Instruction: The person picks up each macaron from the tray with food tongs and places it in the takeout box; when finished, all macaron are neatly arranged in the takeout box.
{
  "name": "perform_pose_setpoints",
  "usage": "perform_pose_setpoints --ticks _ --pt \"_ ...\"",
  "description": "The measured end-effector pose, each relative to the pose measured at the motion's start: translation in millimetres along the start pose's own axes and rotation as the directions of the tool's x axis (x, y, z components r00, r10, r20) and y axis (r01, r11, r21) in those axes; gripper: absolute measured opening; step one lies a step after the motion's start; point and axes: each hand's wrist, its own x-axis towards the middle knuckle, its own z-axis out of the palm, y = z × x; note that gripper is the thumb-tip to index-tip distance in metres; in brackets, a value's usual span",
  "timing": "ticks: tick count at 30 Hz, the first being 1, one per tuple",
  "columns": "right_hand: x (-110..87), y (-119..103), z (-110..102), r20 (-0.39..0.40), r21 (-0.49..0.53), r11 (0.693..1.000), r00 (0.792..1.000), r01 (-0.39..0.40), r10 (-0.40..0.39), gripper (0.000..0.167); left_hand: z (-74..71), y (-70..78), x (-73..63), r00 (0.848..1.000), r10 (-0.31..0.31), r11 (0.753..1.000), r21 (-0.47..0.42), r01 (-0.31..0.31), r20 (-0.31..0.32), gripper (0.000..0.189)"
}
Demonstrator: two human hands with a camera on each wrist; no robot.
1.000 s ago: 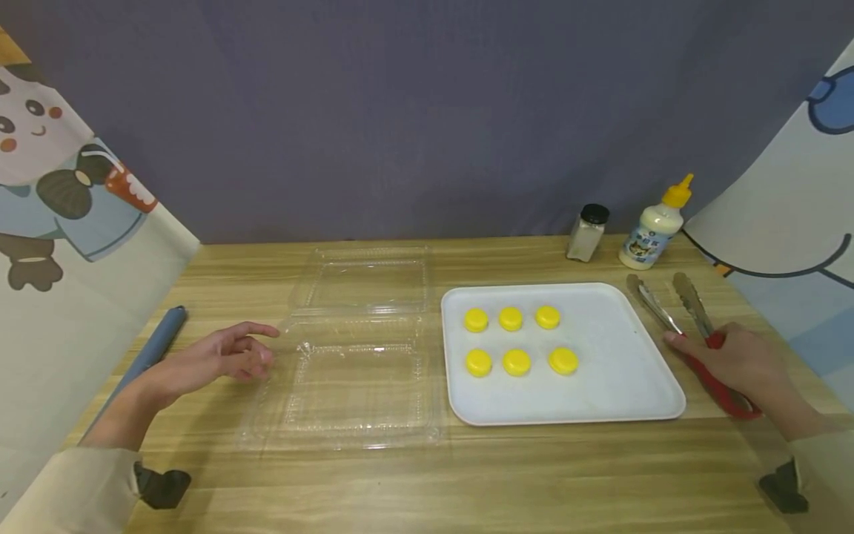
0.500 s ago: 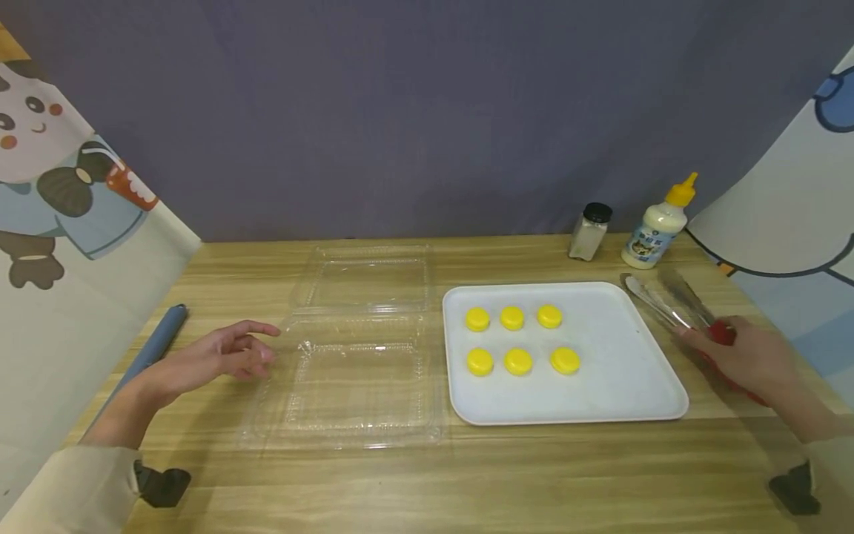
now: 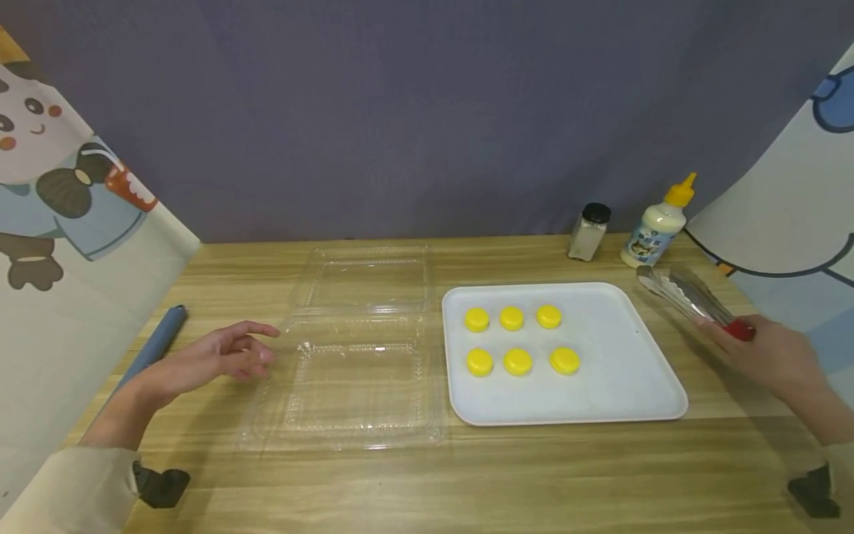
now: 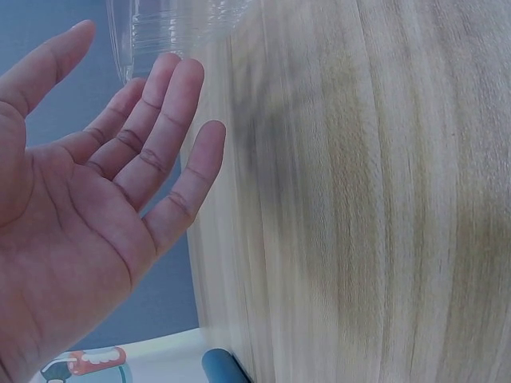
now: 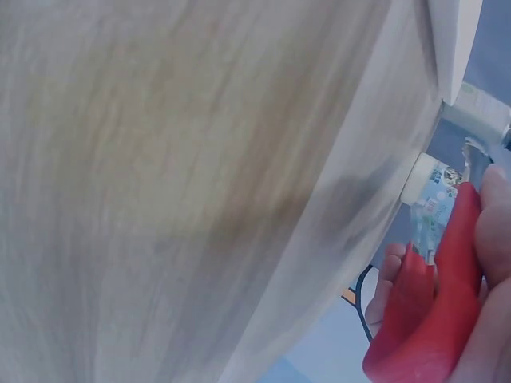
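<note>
My right hand (image 3: 774,356) grips a pair of tongs (image 3: 694,297) with silver arms and red handles (image 5: 435,311), to the right of the white tray (image 3: 620,393). The tong tips point away from me and stand a little apart. My left hand (image 3: 216,356) holds nothing; its fingers are loosely bent, palm facing up and inward in the left wrist view. It hovers beside the left edge of a clear plastic clamshell container (image 3: 353,437), which lies with its lid folded back. On the tray sit several yellow round macaron-like pieces (image 3: 517,361) in two rows.
Behind the tray at the right stand a small jar with a black lid (image 3: 589,233) and a squeeze bottle with a yellow nozzle (image 3: 654,230). A blue-grey cylinder (image 3: 156,337) lies at the left, partly behind the left forearm. A dark cloth wall (image 3: 427,119) closes the back.
My right hand has lifted the tongs off the table and drawn them slightly to the right, with their arms closer together. The left hand has stayed in place.
</note>
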Motion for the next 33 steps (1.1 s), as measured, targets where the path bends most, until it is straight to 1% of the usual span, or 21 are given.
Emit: perform_pose_setpoints --ticks 2,5,14,18,23,28,31,33 --pt "-0.7 -1 -1 0.005 -0.002 1.000 1.000 -0.008 0.008 0.104 -0.1 -0.1 0.4 1.000 -0.002 1.000 0.001 0.002 0.000 0.052" --pt "-1.2 -3 -3 0.006 -0.009 1.000 1.000 0.002 -0.002 0.103 -0.3 -0.3 0.6 1.000 -0.002 1.000 0.003 0.002 0.001 0.052" --pt "-0.9 -8 -16 0.017 -0.011 0.999 0.999 0.046 -0.046 0.094 -1.4 -0.1 1.4 1.000 0.004 1.000 0.017 -0.004 0.000 0.051" --pt "-0.2 -9 -23 0.020 0.000 0.997 0.997 0.071 -0.071 0.091 -1.5 -0.1 1.9 1.000 -0.010 1.000 0.011 0.010 0.002 0.052" --pt "-0.5 -12 -30 -0.008 -0.005 0.992 0.992 0.124 -0.124 0.089 -0.5 0.1 1.9 0.999 -0.035 0.999 -0.005 0.035 0.009 0.055" --pt "-2.6 -15 -35 -0.045 -0.018 0.984 0.983 0.178 -0.179 0.089 0.7 0.4 2.1 0.999 -0.025 0.999 -0.024 0.025 0.030 0.056" --pt "-2.4 -19 -39 -0.060 -0.024 0.980 0.978 0.198 -0.199 0.087 1.3 0.9 1.5 0.999 -0.016 0.999 -0.027 0.017 0.041 0.056" --pt "-1.9 -21 -42 -0.071 -0.023 0.975 0.972 0.223 -0.224 0.084 1.7 1.5 0.9 0.999 -0.017 1.000 -0.023 0.018 0.042 0.055"
